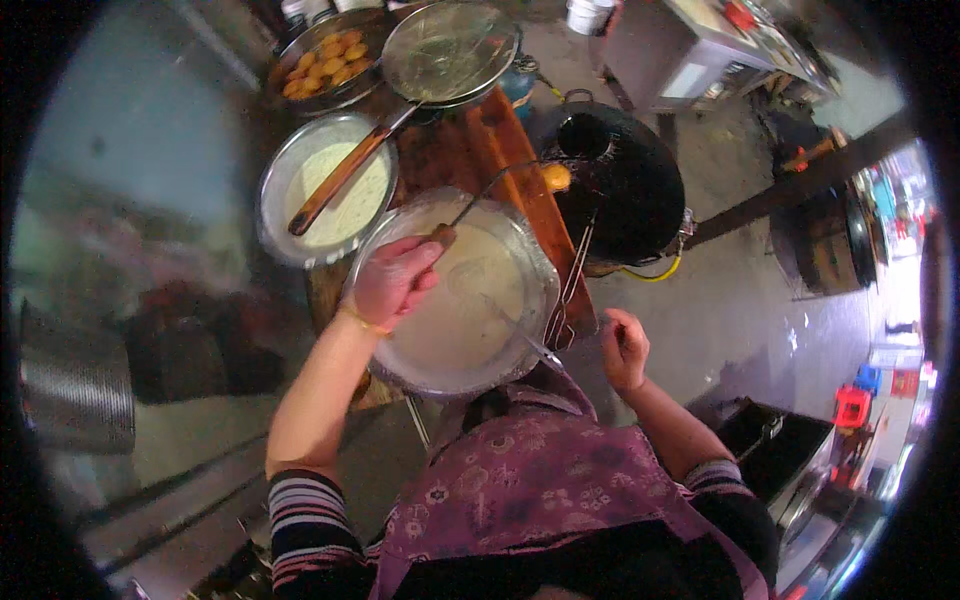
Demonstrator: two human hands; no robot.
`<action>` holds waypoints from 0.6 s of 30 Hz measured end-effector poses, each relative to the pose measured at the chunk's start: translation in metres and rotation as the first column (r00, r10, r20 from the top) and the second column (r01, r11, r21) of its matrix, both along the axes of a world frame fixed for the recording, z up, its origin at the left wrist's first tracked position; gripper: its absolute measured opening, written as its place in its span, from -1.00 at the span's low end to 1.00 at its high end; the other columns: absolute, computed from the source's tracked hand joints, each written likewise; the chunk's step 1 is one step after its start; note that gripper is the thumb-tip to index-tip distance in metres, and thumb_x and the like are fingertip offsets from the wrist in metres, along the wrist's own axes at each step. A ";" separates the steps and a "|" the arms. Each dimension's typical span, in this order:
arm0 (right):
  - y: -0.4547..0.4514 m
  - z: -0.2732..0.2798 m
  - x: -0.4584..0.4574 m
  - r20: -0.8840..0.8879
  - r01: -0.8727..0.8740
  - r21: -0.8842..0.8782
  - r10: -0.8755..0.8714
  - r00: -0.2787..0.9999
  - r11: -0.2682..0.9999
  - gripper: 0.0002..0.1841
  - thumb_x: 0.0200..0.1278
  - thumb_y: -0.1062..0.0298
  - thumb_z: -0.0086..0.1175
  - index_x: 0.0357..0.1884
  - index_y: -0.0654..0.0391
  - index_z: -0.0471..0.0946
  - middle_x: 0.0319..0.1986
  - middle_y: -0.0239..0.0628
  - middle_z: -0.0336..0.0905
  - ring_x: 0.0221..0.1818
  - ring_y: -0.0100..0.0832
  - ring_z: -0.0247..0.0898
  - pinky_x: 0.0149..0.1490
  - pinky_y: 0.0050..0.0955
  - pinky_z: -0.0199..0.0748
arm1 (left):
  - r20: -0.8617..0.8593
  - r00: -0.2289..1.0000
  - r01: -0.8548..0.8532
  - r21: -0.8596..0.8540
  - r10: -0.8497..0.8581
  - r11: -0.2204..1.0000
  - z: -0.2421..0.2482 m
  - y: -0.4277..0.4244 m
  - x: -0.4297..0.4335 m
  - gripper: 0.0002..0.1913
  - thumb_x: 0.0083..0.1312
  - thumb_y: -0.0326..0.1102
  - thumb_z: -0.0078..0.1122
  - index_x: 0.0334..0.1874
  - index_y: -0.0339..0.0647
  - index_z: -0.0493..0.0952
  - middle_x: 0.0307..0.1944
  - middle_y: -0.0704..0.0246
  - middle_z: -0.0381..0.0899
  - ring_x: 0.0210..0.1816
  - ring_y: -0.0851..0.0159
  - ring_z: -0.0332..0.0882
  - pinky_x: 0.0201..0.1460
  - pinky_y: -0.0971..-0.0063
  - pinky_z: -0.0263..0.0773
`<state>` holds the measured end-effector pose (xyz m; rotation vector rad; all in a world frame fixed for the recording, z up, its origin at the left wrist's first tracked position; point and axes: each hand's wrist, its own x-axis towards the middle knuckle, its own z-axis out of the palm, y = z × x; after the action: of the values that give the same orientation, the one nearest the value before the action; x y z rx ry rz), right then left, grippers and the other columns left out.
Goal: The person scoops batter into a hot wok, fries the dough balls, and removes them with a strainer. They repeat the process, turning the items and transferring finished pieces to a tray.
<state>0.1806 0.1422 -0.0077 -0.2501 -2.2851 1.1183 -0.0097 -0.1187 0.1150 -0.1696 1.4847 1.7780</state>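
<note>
My left hand (395, 279) grips the wooden handle of a long thin metal ladle (486, 196) above a large bowl of pale batter (450, 330). The tool's far end reaches over the rim of a dark wok (630, 202), where a golden fried cake (556, 178) shows. To the right of the bowl is my right hand (626, 349), its fingers curled; whether it holds anything is unclear. A metal spoon (541, 352) leans in the batter. Wire tongs (574, 281) lie between bowl and wok.
Behind the bowl, a wood-handled strainer (450, 52) rests with its handle (337, 180) across a bowl of greenish-white batter (352, 206). A basin of fried cakes (328, 64) stands at the back left. A wooden board (517, 165) edges the wok; a yellow hose (656, 275) runs below it.
</note>
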 end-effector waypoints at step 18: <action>-0.030 0.005 -0.094 0.346 -0.858 -0.003 0.806 0.481 0.513 -0.75 0.08 0.35 -0.03 -0.17 0.18 0.39 -0.53 -0.20 0.43 -0.48 -0.25 0.41 -0.41 -0.31 0.37 | -0.194 0.818 -0.574 -0.210 0.542 0.791 0.075 -0.141 0.181 -0.67 0.14 -0.31 0.05 -0.08 -0.35 0.42 -0.69 0.43 0.31 -0.76 0.60 0.07 -0.80 0.80 -0.04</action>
<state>0.0871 0.1124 -0.0027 0.9802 -2.8437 1.3615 0.1717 -0.2596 0.1898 -0.7153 1.8963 2.0660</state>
